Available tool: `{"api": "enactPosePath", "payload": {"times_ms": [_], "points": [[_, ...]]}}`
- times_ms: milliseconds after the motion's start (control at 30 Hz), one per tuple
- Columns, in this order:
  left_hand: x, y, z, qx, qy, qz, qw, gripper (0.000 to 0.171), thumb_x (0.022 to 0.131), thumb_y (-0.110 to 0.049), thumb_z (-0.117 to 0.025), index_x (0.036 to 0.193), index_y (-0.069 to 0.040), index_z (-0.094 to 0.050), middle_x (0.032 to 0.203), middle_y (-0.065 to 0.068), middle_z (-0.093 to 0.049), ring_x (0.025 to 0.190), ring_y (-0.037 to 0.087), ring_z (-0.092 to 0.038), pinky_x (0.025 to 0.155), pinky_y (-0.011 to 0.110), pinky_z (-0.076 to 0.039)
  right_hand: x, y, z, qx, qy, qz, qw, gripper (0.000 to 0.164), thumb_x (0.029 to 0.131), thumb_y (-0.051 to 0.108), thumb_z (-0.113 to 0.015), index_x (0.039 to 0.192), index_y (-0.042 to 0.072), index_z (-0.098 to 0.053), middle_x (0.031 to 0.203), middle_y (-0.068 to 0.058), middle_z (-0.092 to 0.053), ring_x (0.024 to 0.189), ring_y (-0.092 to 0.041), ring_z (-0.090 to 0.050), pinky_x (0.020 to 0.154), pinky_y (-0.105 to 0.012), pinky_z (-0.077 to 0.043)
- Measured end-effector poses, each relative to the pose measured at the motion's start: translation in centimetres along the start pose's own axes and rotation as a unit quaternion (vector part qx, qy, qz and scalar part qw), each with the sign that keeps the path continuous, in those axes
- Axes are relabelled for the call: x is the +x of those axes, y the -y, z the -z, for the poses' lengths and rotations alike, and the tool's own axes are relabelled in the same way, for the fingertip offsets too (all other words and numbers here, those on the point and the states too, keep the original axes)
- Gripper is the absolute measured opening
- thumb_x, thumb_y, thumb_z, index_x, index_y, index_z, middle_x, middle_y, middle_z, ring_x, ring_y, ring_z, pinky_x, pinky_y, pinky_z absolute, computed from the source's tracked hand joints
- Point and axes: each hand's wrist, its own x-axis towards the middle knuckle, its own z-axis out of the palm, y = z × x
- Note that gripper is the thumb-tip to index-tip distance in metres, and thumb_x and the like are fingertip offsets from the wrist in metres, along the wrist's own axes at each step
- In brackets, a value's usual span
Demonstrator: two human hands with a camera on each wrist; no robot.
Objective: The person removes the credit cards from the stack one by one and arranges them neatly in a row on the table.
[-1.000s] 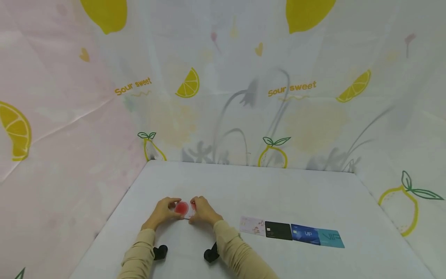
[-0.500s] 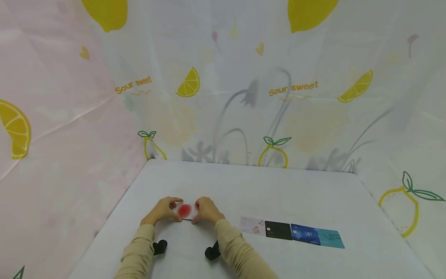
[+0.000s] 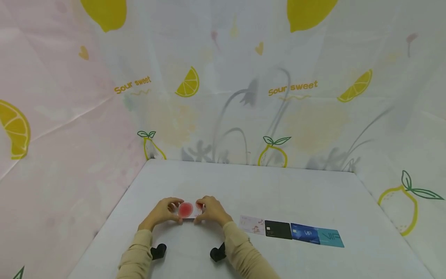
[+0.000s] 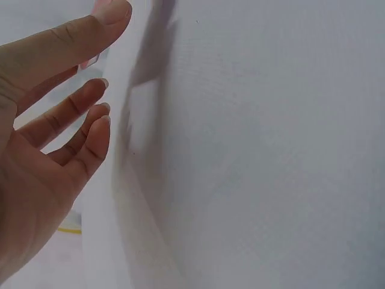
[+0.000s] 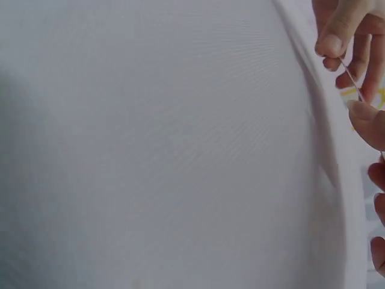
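A pale card (image 3: 186, 210) with a large red circle spans the gap between both hands in the head view, above the left part of the table. My left hand (image 3: 163, 212) pinches its left end between thumb and fingers. At the right end, my right hand (image 3: 213, 211) grips it in the same way. Seen from the right wrist, the card (image 5: 353, 80) is a thin edge running between the two thumbs. In the left wrist view, the left thumb (image 4: 90, 39) covers most of the card, and the other fingers are bent behind it.
Right of the hands, a row of cards lies on the white table (image 3: 278, 197): pale pink (image 3: 252, 225), black (image 3: 278, 229), blue (image 3: 305, 233) and teal (image 3: 331, 238). Black wrist mounts (image 3: 158, 252) sit at the forearms. A lemon-print curtain (image 3: 223, 116) surrounds the table.
The card has moved slightly right. My right hand has shifted rightward, so more of the card's face shows between the hands. The row of cards has stayed put.
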Motion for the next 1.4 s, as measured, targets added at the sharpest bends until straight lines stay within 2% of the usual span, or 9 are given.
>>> {"api": "enactPosePath", "payload": {"times_ms": [133, 400, 633, 800, 1067, 1400], "points": [[-0.1, -0.3, 0.2, -0.012, -0.007, -0.016, 0.9998, 0.06, 0.059, -0.009, -0.087, 0.111, 0.008, -0.061, 0.09, 0.009, -0.06, 0.078, 0.019, -0.054, 0.067, 0.026, -0.047, -0.4, 0.2, 0.7, 0.0, -0.005, 0.007, 1.0, 0.054, 0.064, 0.024, -0.087, 0.111, 0.007, -0.068, 0.1, -0.005, -0.065, 0.088, -0.016, -0.056, 0.076, -0.028, -0.045], [-0.1, -1.2, 0.7, -0.015, -0.024, -0.04, 0.9988, 0.055, 0.059, -0.007, -0.086, 0.106, 0.009, -0.063, 0.086, 0.009, -0.061, 0.073, 0.017, -0.054, 0.062, 0.024, -0.047, -0.8, 0.1, 1.3, 0.02, -0.027, 0.012, 0.999, 0.057, 0.062, 0.023, -0.088, 0.112, 0.002, -0.068, 0.103, -0.006, -0.068, 0.087, -0.018, -0.059, 0.076, -0.023, -0.045], [-0.3, -2.2, 0.6, -0.015, -0.041, -0.025, 0.9987, 0.053, 0.059, -0.007, -0.086, 0.106, 0.006, -0.064, 0.088, 0.008, -0.062, 0.076, 0.019, -0.053, 0.065, 0.025, -0.046, -1.5, -0.3, 1.5, 0.031, -0.053, -0.004, 0.998, 0.055, 0.062, 0.028, -0.088, 0.106, 0.004, -0.068, 0.098, -0.003, -0.067, 0.087, -0.018, -0.058, 0.075, -0.024, -0.044], [-0.4, -2.7, 0.5, -0.009, -0.051, -0.021, 0.9984, 0.052, 0.06, -0.009, -0.086, 0.106, 0.004, -0.065, 0.088, 0.006, -0.062, 0.076, 0.018, -0.053, 0.066, 0.024, -0.046, -2.1, -0.4, 1.9, 0.036, -0.066, 0.006, 0.997, 0.055, 0.063, 0.026, -0.087, 0.109, 0.003, -0.066, 0.099, -0.005, -0.066, 0.088, -0.019, -0.058, 0.075, -0.025, -0.044], [-0.6, -3.4, 0.4, -0.007, -0.065, -0.031, 0.9974, 0.051, 0.06, -0.011, -0.087, 0.104, 0.003, -0.067, 0.088, 0.005, -0.062, 0.076, 0.019, -0.053, 0.066, 0.024, -0.046, -2.8, -0.5, 2.7, 0.064, -0.074, 0.025, 0.995, 0.054, 0.065, 0.022, -0.086, 0.111, 0.002, -0.066, 0.1, -0.008, -0.066, 0.088, -0.019, -0.058, 0.075, -0.023, -0.045], [-0.3, -4.0, -0.4, -0.001, -0.072, -0.053, 0.996, 0.05, 0.059, -0.013, -0.088, 0.102, 0.002, -0.068, 0.086, 0.004, -0.062, 0.076, 0.017, -0.054, 0.067, 0.028, -0.048, -3.6, -1.3, 3.1, 0.066, -0.093, 0.038, 0.993, 0.053, 0.064, 0.021, -0.087, 0.109, 0.001, -0.067, 0.099, -0.008, -0.067, 0.089, -0.021, -0.059, 0.075, -0.023, -0.046]]}}
